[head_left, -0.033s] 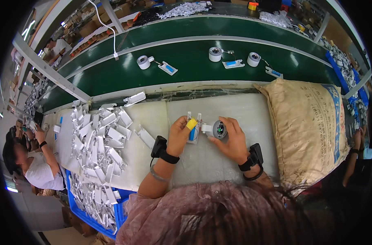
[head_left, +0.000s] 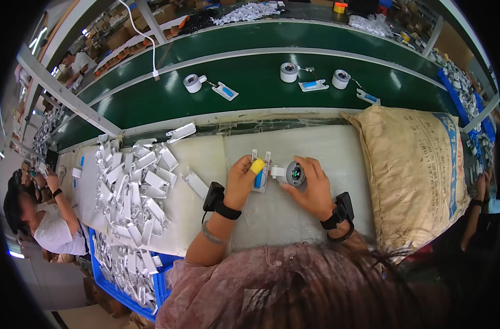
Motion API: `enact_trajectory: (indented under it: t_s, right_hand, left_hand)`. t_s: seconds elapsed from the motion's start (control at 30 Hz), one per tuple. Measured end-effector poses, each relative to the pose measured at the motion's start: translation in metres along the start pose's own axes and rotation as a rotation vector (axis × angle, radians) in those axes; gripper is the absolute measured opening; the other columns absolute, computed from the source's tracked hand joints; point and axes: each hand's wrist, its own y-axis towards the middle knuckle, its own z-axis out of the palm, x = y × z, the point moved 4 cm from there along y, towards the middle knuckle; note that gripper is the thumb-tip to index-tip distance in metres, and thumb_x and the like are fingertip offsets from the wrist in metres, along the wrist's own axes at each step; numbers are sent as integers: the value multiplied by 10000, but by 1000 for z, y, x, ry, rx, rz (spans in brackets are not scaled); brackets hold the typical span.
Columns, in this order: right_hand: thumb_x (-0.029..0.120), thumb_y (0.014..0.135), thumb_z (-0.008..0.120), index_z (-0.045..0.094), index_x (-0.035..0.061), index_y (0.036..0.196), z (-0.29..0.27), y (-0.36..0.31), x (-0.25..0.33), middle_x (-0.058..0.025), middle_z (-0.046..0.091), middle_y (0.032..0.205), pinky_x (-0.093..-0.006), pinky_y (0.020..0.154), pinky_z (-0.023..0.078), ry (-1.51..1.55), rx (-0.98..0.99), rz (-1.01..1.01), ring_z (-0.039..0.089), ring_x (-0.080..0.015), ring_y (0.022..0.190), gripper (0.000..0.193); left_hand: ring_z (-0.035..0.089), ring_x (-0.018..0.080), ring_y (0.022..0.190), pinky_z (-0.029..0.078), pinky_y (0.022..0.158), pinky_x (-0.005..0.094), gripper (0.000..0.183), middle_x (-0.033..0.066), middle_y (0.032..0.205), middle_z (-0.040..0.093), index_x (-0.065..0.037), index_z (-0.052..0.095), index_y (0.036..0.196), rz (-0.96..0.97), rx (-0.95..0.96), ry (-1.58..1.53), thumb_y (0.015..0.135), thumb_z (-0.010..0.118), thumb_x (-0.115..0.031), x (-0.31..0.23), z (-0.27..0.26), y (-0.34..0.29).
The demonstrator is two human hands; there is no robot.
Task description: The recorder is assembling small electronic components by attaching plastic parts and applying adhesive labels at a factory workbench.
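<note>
My left hand (head_left: 240,181) is closed on a white plastic casing (head_left: 260,188) with a blue cylindrical battery (head_left: 258,179) in it. A yellow wrap (head_left: 257,166) covers one of its fingertips. Just right of the casing, my right hand (head_left: 315,191) curls around a round white-and-grey device (head_left: 293,174). Its dark round face glows with green marks, and a short white neck points left toward the casing. The casing's lower part is in view; fingers hide its left side. Both things are over the pale padded worktop (head_left: 272,225).
Loose white casings (head_left: 135,186) are heaped at the left, with more in a blue crate (head_left: 99,268) below. A large brown sack (head_left: 409,175) stands at the right. Beyond the worktop, a green conveyor belt (head_left: 151,109) carries several wired devices. A person (head_left: 55,219) sits at the far left.
</note>
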Motion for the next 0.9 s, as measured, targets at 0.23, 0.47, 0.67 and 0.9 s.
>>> enact_trajectory:
  t_s: [0.23, 0.47, 0.67, 0.9]
  right_hand:
    - [223, 682, 820, 498, 60, 1259, 0, 0, 0, -190, 534, 1155, -406, 830, 508, -3, -9, -13, 574, -377, 1020, 680]
    - [242, 683, 815, 495, 71, 1266, 1, 0, -1, -168, 537, 1147, -405, 814, 501, -16, -17, -30, 580, -354, 991, 687]
    - [246, 684, 815, 498, 70, 1264, 0, 0, 0, -170, 537, 1143, -405, 814, 501, -17, -13, -26, 582, -355, 983, 685]
    - [244, 685, 819, 502, 58, 1261, 3, 0, 0, -196, 540, 1140, -407, 822, 510, -1, -2, -23, 578, -375, 1008, 684]
  left_hand:
    - [620, 115, 860, 490, 787, 246, 181, 89, 1004, 668, -11, 578, 1046, 11, -4, -16, 964, 540, -167, 4, -2, 2]
    - [624, 116, 868, 488, 785, 245, 184, 85, 999, 669, -11, 569, 1057, 22, -4, -33, 961, 543, -165, 0, 0, 1]
    - [621, 110, 863, 478, 777, 234, 176, 78, 986, 673, -7, 573, 1048, 15, 19, 89, 953, 550, -153, -4, -1, -1]
    - [615, 105, 850, 476, 782, 232, 160, 73, 971, 673, -7, 585, 1022, 4, 12, 57, 951, 552, -146, -6, -1, -2]
